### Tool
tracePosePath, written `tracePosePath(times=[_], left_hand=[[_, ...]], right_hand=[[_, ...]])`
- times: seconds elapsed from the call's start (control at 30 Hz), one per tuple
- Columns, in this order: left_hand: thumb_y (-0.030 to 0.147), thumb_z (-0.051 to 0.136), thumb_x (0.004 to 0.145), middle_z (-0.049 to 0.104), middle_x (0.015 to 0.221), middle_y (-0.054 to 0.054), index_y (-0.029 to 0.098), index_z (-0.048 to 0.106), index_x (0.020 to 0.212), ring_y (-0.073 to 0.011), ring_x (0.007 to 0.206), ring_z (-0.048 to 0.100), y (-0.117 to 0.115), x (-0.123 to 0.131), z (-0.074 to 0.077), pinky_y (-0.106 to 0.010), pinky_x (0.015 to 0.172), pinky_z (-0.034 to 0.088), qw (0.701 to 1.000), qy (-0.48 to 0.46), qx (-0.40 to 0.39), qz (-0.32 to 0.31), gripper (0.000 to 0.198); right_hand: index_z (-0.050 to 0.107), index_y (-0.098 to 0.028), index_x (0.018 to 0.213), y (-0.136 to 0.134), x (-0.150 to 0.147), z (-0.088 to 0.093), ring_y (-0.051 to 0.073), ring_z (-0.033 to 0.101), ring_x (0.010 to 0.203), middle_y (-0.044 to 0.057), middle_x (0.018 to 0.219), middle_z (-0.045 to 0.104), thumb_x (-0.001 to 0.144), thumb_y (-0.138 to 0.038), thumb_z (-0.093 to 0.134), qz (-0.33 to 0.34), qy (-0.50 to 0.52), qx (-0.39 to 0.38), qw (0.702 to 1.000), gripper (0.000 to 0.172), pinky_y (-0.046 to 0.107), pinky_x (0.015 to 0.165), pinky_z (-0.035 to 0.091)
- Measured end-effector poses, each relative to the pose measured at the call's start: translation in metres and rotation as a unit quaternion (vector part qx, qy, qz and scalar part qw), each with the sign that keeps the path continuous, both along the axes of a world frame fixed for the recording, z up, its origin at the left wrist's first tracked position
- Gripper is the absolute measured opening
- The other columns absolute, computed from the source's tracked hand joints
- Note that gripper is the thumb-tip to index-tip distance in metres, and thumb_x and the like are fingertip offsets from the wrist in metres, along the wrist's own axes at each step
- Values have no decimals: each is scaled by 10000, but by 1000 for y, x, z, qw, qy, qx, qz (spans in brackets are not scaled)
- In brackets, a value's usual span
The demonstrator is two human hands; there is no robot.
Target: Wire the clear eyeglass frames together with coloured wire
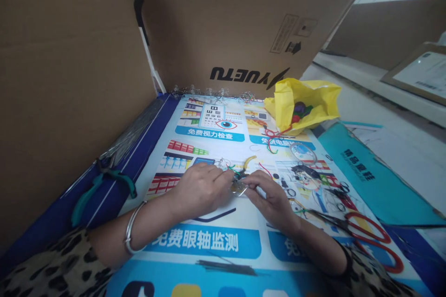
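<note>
1. Tall brown cardboard panels (226, 18) stand along the far and left sides.
2. A flat blue-and-white printed sheet (249, 243) covers most of the work surface.
3. A crumpled yellow bag (315, 95) gapes near the sheet's far right corner.
4. The bare left hand (204, 190) and bare right hand (273, 202) are both closed, fingertips pinching a small, shiny, silvery wire piece (239, 189).
5. Metal scissors with red loop handles (343, 224) lie right of the right hand.
6. Teal-handled metal pliers (88, 195) rest beyond the left forearm.
7. Thin dark straight wires (226, 267) lie bunched near the sheet's front.
8. The wire piece sits between both hands, above the sheet's middle.
</note>
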State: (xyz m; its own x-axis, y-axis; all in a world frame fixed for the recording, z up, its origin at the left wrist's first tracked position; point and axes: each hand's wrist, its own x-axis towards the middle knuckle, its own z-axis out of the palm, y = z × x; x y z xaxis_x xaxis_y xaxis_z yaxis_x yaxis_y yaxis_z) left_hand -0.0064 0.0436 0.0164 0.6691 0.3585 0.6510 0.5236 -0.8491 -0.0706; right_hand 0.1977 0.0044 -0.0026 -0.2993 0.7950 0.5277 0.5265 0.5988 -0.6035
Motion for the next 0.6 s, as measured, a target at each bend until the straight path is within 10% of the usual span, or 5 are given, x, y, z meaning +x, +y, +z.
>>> tracePosePath(times=[0.6], left_hand=[[280, 482, 840, 636, 698, -31, 135, 515, 1094, -168, 622, 593, 0, -1, -6, -301, 545, 466, 1000, 14, 1, 17, 294]], right_hand=[[561, -208, 937, -3, -1, -2, 114, 493, 598, -26, 658, 487, 776, -147, 575, -38, 25, -45, 998, 173, 238, 581, 430]])
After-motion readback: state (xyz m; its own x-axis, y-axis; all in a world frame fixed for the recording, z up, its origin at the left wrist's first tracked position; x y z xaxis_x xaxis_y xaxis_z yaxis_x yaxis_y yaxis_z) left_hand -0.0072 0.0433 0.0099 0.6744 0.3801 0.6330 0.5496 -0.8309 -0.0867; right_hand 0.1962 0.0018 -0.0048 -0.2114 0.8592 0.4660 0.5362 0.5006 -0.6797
